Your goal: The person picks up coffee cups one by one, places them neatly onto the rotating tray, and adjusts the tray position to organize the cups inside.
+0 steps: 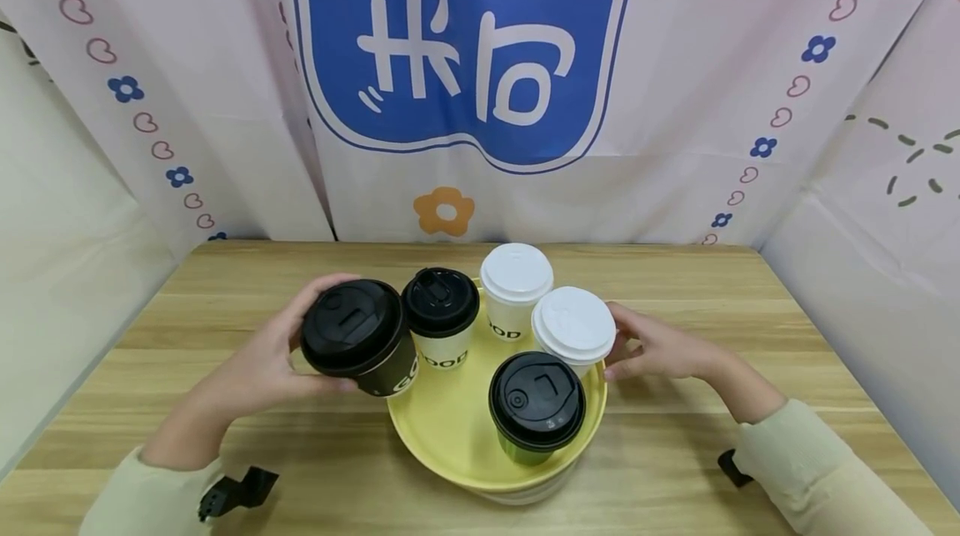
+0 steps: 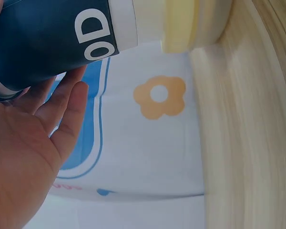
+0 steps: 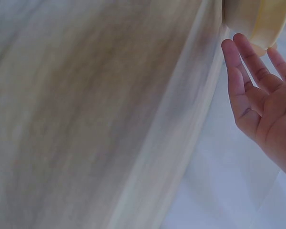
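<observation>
My left hand (image 1: 258,365) grips a dark paper cup (image 1: 360,336) with a black lid, tilted toward me at the left rim of a round yellow tray (image 1: 450,428). The left wrist view shows the dark cup (image 2: 47,38) lying against the left hand (image 2: 28,157), with the tray (image 2: 190,24) just beyond. My right hand (image 1: 652,348) lies with relaxed fingers at the tray's right rim, beside a white-lidded cup (image 1: 573,328). In the right wrist view the right hand's (image 3: 262,100) straight fingers reach up to the tray (image 3: 257,19); whether they touch it is unclear.
Three more cups stand on the tray: a white one with a black lid (image 1: 440,315), a white one with a white lid (image 1: 516,286), and a green one with a black lid (image 1: 536,403). The wooden table (image 1: 712,286) is closed in by printed cloth (image 1: 450,61).
</observation>
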`<state>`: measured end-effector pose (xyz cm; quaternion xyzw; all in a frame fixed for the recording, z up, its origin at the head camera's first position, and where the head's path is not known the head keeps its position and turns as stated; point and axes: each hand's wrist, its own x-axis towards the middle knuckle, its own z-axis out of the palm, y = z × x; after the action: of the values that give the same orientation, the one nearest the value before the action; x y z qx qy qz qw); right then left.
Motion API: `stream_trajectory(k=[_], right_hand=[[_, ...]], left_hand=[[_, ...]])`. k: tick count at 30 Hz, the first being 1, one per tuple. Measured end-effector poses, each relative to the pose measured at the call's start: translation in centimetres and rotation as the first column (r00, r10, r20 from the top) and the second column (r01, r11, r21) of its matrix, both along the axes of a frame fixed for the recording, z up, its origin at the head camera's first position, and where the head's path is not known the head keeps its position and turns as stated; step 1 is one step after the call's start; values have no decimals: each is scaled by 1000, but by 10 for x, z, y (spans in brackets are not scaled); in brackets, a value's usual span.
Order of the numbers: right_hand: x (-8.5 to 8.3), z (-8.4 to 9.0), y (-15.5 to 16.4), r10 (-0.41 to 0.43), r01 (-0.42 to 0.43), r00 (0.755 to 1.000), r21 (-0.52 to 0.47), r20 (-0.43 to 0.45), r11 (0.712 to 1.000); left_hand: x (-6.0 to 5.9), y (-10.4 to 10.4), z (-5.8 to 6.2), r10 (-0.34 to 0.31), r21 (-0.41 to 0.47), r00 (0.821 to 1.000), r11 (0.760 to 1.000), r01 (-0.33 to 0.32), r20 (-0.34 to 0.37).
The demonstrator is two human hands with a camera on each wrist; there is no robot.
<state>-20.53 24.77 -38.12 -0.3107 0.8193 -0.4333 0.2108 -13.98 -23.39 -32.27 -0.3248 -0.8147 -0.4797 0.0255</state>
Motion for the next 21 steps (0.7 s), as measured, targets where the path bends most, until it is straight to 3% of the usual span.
stream_trajectory(k=[11,21], right_hand=[[2,-2,1,5,-5,1000,-14,-11,1000],[2,-2,1,-2,2,1000,-12,-16,1000]], left_hand=[[1,25,0,-84,15,996,996,84,40],[4,39,-8,-156,-3,985,988,157,72]])
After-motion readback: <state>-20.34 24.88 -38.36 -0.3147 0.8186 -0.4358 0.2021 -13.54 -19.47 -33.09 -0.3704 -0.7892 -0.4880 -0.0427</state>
